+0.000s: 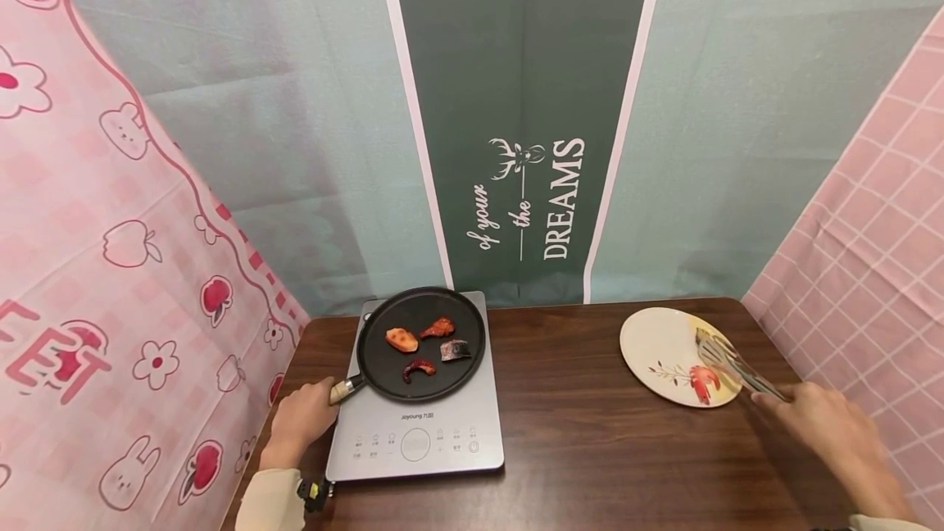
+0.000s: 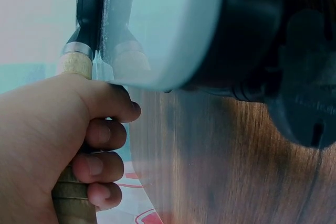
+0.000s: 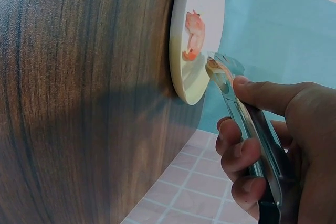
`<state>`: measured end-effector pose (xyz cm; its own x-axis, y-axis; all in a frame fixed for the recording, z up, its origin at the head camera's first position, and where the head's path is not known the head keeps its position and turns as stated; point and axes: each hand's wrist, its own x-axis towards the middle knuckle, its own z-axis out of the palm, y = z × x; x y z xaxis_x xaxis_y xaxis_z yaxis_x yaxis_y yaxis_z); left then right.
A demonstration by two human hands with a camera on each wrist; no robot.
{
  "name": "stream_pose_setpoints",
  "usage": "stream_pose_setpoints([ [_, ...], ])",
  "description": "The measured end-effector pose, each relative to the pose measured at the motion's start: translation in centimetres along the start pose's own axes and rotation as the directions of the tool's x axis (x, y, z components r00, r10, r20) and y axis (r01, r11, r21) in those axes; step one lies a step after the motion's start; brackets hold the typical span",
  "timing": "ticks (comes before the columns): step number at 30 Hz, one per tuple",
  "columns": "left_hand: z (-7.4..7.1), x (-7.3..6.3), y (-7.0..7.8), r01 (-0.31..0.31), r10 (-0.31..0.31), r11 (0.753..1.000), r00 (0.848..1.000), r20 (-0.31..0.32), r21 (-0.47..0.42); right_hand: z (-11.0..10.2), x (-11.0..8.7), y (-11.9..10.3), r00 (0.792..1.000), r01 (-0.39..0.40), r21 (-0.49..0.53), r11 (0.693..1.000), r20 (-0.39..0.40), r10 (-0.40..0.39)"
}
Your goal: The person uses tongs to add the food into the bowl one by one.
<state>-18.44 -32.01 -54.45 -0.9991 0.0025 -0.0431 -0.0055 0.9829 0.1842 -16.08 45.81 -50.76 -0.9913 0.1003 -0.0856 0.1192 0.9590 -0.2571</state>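
Observation:
My left hand (image 1: pixel 301 423) grips the wooden handle (image 2: pixel 75 64) of a round black frying pan (image 1: pixel 387 367), its fingers curled round the wood in the left wrist view. Several food pieces lie in the pan: an orange-brown slab (image 1: pixel 401 340), a drumstick (image 1: pixel 437 327), a piece of fish with dark skin (image 1: pixel 455 350) and a dark red curled tentacle (image 1: pixel 419 369). Over at the right, my right hand (image 1: pixel 814 424) holds metal tongs (image 3: pixel 252 129). Their tips hover over a white plate (image 1: pixel 649 342) near a red shrimp (image 1: pixel 705 384); I cannot tell whether they pinch anything.
Under the pan is a silver induction cooktop (image 1: pixel 416 465) with touch controls on its front part. Both cooktop and plate stand on a dark wooden table (image 1: pixel 568 416). Printed cloths hang behind the table (image 1: pixel 524 64) and at its left (image 1: pixel 111 269) and right (image 1: pixel 878 252) sides.

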Motion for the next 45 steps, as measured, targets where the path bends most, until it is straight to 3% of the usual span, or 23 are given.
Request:
stream_pose_setpoints([
  [45, -0.1, -0.3, 0.1, -0.013, 0.013, 1.0, 1.0, -0.024, -0.005, -1.2, 0.1, -3.1, 0.994, 0.064, 0.015, 0.998, -0.088, -0.063],
])
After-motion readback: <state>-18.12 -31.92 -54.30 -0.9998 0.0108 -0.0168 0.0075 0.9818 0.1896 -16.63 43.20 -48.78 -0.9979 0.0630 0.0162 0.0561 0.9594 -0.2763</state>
